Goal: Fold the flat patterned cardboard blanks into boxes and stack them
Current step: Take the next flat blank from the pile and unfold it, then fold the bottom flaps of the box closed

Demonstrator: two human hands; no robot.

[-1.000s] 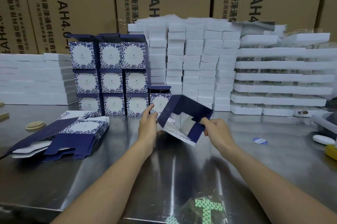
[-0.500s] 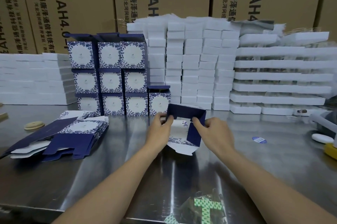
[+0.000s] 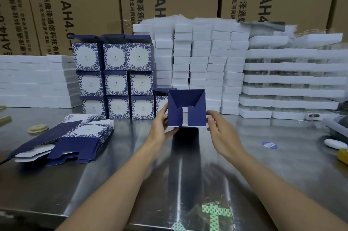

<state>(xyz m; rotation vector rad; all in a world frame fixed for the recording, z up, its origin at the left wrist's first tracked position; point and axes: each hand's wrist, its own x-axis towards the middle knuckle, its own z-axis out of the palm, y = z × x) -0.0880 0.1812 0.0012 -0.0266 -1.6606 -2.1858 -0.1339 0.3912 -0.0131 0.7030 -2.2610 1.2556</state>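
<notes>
Gripping the half-folded navy box (image 3: 186, 116) by its sides, left hand (image 3: 162, 127) and right hand (image 3: 221, 131) hold it mid-way across the steel table (image 3: 263, 165), right of the flat blanks (image 3: 81, 136), before the 3-high stacked patterned boxes (image 3: 116, 84).

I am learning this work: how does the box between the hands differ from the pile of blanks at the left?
The held box is opened into a hollow shape; the blanks lie flat, stacked on the table. The held box shows plain dark blue flaps; the top blank shows a white face with floral border. Both are blue-and-white cardboard.
</notes>
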